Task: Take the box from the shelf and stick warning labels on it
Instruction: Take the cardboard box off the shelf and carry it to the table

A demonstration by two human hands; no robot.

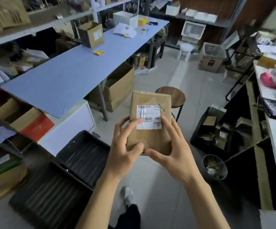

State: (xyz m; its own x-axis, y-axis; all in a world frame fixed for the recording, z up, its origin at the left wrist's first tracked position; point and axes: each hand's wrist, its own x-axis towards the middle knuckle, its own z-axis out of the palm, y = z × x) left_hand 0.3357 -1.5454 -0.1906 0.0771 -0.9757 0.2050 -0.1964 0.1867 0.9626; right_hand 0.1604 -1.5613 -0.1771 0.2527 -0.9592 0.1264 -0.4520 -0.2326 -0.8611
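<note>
In mid-air above the floor, a flat brown box (149, 123) with a white shipping label (148, 117) is clamped in the grip of the left hand (125, 146) and right hand (172, 146). Only fingertips pinch its lower end, so it could slip and drop before reaching the blue bench (64, 76), where small yellow labels (98, 52) appear to lie.

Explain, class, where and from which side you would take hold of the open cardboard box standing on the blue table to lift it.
Probably grip the open cardboard box by its two opposite side walls just under the rim, coming from above on the aisle side of the blue table. It stands upright with its flaps open, and shelving crowds its far side. Both the left hand and right hand now hold the brown parcel.
</note>
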